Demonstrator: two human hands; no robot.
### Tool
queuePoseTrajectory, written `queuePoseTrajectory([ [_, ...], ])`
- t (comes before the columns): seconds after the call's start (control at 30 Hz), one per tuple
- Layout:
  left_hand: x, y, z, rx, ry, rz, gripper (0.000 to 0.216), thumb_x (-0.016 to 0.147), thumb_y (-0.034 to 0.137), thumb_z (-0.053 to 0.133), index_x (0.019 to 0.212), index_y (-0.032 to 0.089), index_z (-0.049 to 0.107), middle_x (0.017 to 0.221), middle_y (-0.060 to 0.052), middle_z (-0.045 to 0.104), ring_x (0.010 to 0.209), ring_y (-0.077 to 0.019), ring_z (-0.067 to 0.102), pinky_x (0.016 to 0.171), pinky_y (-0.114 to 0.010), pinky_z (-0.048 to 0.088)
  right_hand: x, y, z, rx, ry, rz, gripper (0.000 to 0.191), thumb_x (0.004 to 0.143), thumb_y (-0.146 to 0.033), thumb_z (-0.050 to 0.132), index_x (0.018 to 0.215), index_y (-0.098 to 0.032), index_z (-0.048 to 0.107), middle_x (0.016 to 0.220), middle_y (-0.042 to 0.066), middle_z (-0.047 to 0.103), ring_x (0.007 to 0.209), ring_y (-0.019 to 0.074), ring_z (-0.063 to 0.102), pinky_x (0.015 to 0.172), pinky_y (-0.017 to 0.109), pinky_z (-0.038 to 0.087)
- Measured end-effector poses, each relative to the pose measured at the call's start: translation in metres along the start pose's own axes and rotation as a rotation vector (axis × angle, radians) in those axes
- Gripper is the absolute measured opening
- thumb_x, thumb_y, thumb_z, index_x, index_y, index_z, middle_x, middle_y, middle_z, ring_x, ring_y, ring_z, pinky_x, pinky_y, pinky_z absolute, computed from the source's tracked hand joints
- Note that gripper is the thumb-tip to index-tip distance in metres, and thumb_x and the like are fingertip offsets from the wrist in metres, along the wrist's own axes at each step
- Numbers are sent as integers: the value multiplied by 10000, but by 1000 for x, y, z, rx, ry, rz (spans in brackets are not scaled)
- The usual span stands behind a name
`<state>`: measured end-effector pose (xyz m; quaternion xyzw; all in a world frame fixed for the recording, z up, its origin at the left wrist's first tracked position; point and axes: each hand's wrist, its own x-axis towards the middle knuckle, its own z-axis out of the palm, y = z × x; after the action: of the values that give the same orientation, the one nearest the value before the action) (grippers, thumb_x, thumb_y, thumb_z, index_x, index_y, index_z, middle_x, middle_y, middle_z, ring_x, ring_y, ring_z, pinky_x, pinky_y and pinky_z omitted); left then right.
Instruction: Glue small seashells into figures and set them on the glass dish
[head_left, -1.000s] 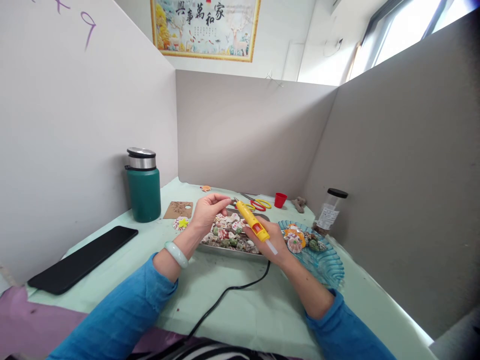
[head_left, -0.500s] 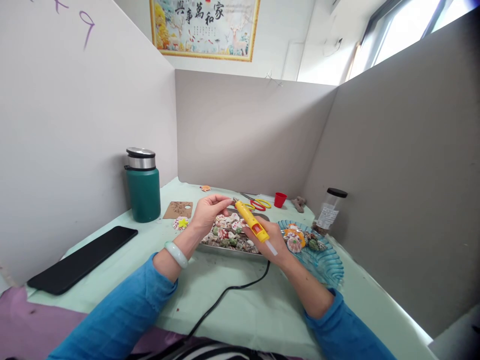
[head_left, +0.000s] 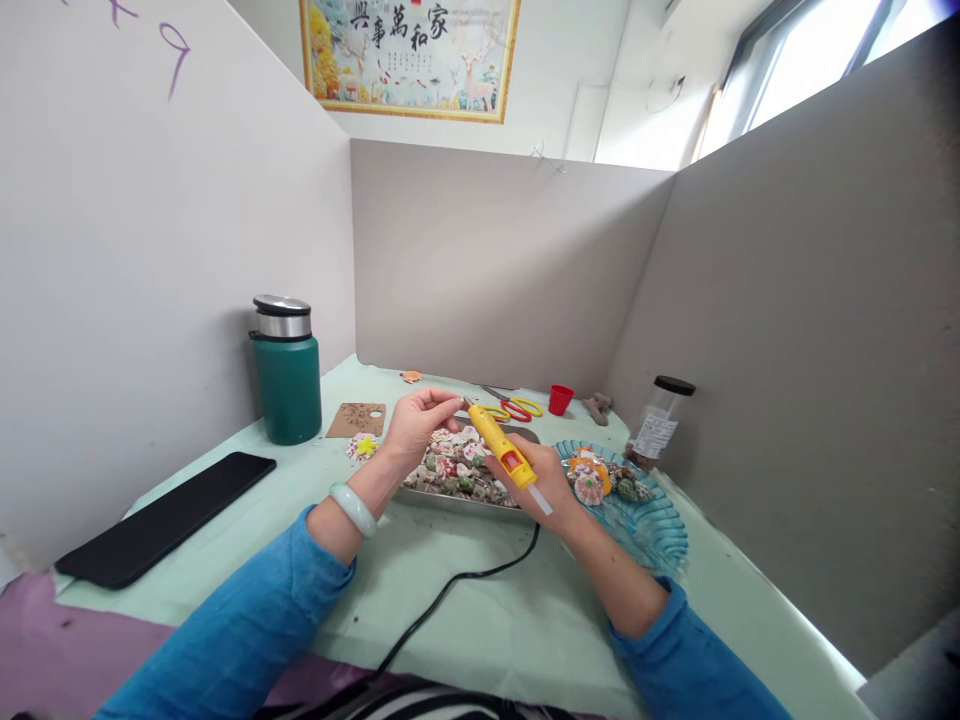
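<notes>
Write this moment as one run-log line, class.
right hand: grips yellow glue gun | left hand: pinched near nozzle, contents unclear | metal tray: shell-like pieces

yellow glue gun point(head_left: 491, 435) shifted slightly left and down, nozzle point(head_left: 469, 402) closer to left grip point(head_left: 412, 428)

Smooth, glossy plastic on the glue gun point(head_left: 489, 428); bare metal along the tray point(head_left: 465, 505); rough and bumpy over the shells point(head_left: 454, 467). See-through, glossy, ridged across the plate point(head_left: 649, 530). Matt finish on the bottle point(head_left: 289, 390), polished metal at its lid point(head_left: 282, 302). Smooth gloss on the bangle point(head_left: 352, 509); matt cloth at the sleeves point(head_left: 247, 610).
</notes>
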<state>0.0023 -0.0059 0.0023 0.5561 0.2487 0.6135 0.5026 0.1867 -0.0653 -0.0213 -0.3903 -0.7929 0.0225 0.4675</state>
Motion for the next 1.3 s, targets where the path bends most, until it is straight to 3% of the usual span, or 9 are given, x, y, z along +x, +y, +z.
queuePoseTrajectory([
  [0.37,-1,2,1,37,28,19,234,642,299,754,747,128,635,546,9,610,467,-78,521,511,-216,411,1,2,1,-52,30,23,219,834,-389,542,762,-186,578,670,7,602,556,127,493,560,242,380],
  [0.57,0,0,1,50,31,20,239,636,309,754,748,132,639,548,8,613,460,-83,522,511,-224,414,0,2,0,-18,-1,-8,206,838,-379,529,830,-188,606,708,14,621,583,133,521,580,244,403],
  [1.1,-2,3,0,51,39,27,242,652,320,740,755,128,635,598,-20,645,485,-85,525,521,-228,409,0,5,2,-70,83,58,230,829,-389,526,846,-184,628,729,29,649,600,154,555,582,258,427],
  [1.3,-1,2,0,42,46,22,259,631,328,751,751,129,637,692,-43,681,478,-73,521,509,-225,413,0,3,1,-46,36,3,190,832,-357,528,804,-186,606,721,24,638,606,146,555,586,251,414],
])
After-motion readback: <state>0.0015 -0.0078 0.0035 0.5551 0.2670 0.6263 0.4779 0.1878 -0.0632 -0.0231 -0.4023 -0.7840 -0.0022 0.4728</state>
